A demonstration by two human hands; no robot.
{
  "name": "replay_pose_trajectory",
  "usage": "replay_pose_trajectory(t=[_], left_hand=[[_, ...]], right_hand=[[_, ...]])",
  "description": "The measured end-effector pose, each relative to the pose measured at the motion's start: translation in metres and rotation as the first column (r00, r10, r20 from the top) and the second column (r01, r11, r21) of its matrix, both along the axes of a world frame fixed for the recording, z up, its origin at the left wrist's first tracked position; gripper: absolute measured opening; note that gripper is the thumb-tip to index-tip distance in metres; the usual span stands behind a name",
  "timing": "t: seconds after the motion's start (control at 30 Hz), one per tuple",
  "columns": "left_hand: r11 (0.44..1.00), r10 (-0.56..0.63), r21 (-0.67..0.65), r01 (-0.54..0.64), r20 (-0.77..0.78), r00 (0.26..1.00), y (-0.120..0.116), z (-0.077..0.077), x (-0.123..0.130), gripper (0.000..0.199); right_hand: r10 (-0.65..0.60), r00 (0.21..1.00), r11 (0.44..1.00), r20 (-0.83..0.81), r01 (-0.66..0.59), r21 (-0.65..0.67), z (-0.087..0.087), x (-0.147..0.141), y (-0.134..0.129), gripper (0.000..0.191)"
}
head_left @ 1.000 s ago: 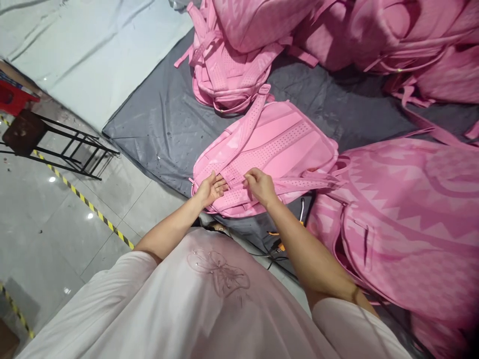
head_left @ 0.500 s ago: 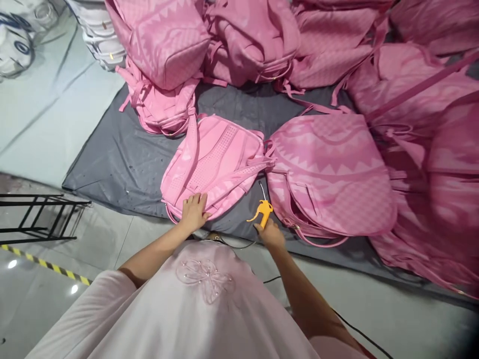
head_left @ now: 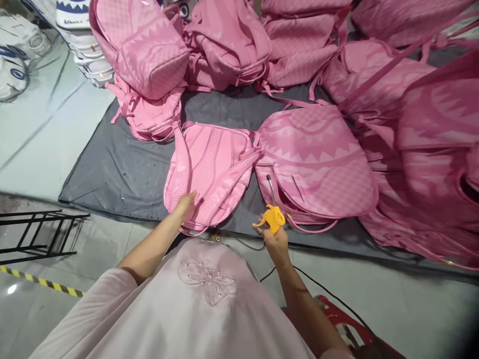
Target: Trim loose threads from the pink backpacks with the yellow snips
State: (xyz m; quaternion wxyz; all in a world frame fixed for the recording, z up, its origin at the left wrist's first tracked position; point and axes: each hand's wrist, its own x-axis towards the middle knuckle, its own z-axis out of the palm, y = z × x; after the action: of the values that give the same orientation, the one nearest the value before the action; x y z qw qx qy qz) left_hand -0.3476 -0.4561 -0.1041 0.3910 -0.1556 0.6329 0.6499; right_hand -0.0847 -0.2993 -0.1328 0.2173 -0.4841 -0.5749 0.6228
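Note:
A pink backpack (head_left: 205, 164) lies with its padded back and straps facing up, close in front of me. My left hand (head_left: 185, 205) rests on its lower left part by a shoulder strap, open, with a finger stretched out and the others partly hidden. My right hand (head_left: 276, 243) is wrapped round the handle of a yellow air blow gun (head_left: 274, 218). The gun's thin metal nozzle points up and away, beside a second pink backpack (head_left: 318, 159). That one lies front side up, with a shark-teeth print and its lower left zip partly open.
More pink backpacks (head_left: 228, 40) are heaped along the back and on the right (head_left: 437, 129) of a dark grey sheet (head_left: 108, 164). White bags (head_left: 93, 65) stand at the far left. A black metal frame (head_left: 37, 234), a red stool (head_left: 344, 319) and a black hose (head_left: 329, 294) are on the floor side.
My left hand has slid up and left on the backpack, which has turned slightly. My right hand has moved slightly right and down with the blow gun. The view has shifted a little.

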Motion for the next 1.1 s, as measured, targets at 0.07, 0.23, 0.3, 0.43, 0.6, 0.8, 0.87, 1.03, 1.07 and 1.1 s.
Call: replay_pose_trajectory(t=[0.07, 0.23, 0.3, 0.43, 0.6, 0.8, 0.87, 1.03, 1.07, 1.1], left_hand=[[0.998, 0.064, -0.028, -0.062, 0.081, 0.995, 0.0, 0.002, -0.01, 0.018], [0.981, 0.185, 0.008, -0.192, 0.217, 0.958, -0.003, 0.003, -0.012, 0.007], [0.978, 0.193, 0.026, -0.208, 0.273, 0.942, -0.004, 0.001, -0.014, 0.012], [0.98, 0.006, 0.175, -0.099, 0.469, 0.883, -0.011, -0.007, -0.022, 0.021], [0.91, -0.221, 0.415, 0.01, 0.465, 0.857, -0.017, -0.023, -0.007, 0.019], [0.857, -0.131, 0.511, -0.072, 0.351, 0.927, -0.019, -0.028, 0.002, 0.021], [0.851, -0.118, 0.518, -0.09, 0.355, 0.927, -0.021, -0.024, -0.011, 0.019], [0.913, 0.119, 0.29, -0.286, 0.481, 0.869, -0.015, -0.014, -0.048, 0.02], [0.912, 0.157, 0.267, -0.313, 0.477, 0.865, -0.014, -0.012, -0.052, 0.02], [0.906, 0.186, 0.263, -0.332, 0.458, 0.869, -0.012, -0.011, -0.055, 0.019]], right_hand=[[0.104, 0.994, 0.995, 0.034, -0.104, -0.001, 0.012, 0.007, -0.017, 0.057], [0.38, 0.735, 0.862, 0.562, -0.502, 0.075, 0.034, 0.026, -0.066, 0.051], [0.441, 0.583, 0.789, 0.682, -0.614, 0.016, 0.041, 0.021, -0.085, 0.049], [0.469, 0.328, 0.689, 0.82, -0.716, -0.108, 0.049, -0.006, -0.104, 0.033], [0.441, 0.272, 0.681, 0.855, -0.722, -0.121, 0.04, -0.026, -0.102, 0.029], [0.133, 0.237, 0.724, 0.962, -0.687, 0.07, 0.006, -0.056, -0.106, 0.026], [0.064, 0.232, 0.708, 0.971, -0.696, 0.12, -0.005, -0.065, -0.107, 0.028], [0.024, 0.23, 0.695, 0.973, -0.703, 0.149, -0.022, -0.075, -0.107, 0.035], [0.021, 0.23, 0.691, 0.973, -0.707, 0.152, -0.024, -0.077, -0.108, 0.037], [0.018, 0.23, 0.688, 0.973, -0.709, 0.154, -0.025, -0.079, -0.109, 0.038]])
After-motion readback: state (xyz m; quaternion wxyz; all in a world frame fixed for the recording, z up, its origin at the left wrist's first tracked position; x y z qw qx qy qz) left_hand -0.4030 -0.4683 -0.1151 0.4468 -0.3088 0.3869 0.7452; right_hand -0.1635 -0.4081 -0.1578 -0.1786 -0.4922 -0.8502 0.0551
